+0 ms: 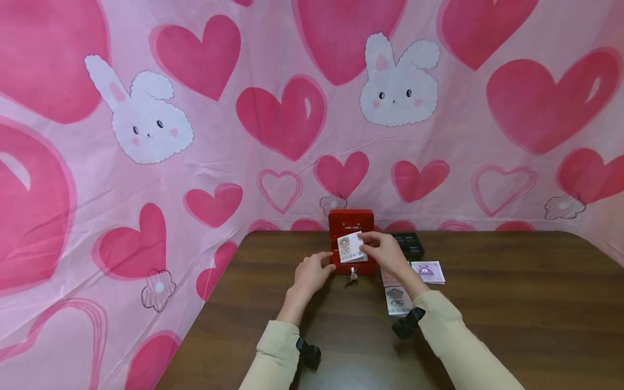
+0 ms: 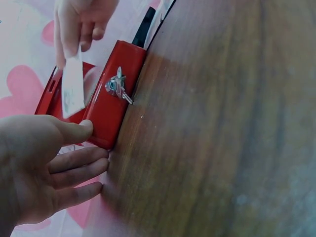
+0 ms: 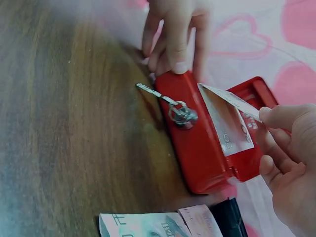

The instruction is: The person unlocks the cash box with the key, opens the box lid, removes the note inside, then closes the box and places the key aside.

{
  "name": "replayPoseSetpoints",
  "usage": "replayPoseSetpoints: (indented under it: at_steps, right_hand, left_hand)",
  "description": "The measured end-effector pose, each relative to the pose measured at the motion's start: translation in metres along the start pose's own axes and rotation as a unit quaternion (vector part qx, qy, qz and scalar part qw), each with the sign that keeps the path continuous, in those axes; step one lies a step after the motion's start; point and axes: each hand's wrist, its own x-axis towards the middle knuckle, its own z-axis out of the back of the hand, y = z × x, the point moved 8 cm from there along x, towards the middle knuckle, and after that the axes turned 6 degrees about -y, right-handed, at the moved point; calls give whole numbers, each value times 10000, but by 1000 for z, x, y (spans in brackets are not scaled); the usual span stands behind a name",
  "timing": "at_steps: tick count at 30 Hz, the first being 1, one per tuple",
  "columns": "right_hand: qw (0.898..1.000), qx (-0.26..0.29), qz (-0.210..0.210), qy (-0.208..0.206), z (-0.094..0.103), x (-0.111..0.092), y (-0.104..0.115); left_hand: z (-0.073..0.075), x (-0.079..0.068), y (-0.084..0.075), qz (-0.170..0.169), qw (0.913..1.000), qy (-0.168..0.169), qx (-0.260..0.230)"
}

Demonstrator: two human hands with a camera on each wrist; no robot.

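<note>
A red cash box (image 1: pixel 339 268) with its lid (image 1: pixel 351 220) raised stands toward the back of the table, keys (image 2: pixel 118 85) hanging from the lock on its front. My left hand (image 1: pixel 312 273) holds the box's left corner, thumb (image 2: pixel 79 131) on the front edge and the other fingers around the side. Between thumb and fingers my right hand (image 1: pixel 383 252) pinches a banknote (image 1: pixel 349 247) over the open box. Beneath it, another banknote (image 3: pixel 228 129) lies inside the box, partly covered in the head view.
A black compartment tray (image 1: pixel 411 245) sits at the right behind the box. Several banknotes (image 1: pixel 398 301) lie in front of it, beside purple notes or cards (image 1: pixel 429 271). A pink heart-print cloth (image 1: pixel 287 130) hangs behind the wooden table (image 1: pixel 512 303).
</note>
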Motion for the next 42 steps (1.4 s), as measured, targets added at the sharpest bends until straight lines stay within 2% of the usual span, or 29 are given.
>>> replayPoseSetpoints:
  at_steps: [8, 18, 34, 42]
  right_hand:
    - [9996, 217, 69, -175, 22, -13, 4]
    - [9985, 340, 402, -145, 48, -25, 10]
    - [9971, 518, 239, 494, 85, -40, -4]
    - [9955, 347, 192, 860, 98, -47, -13]
  left_hand:
    - [1, -2, 1, 27, 10000, -33, -46]
    - [3, -2, -1, 34, 9998, -22, -174]
    - [2, -3, -1, -1, 9999, -36, -114]
    - [2, -5, -3, -87, 9999, -88, -5]
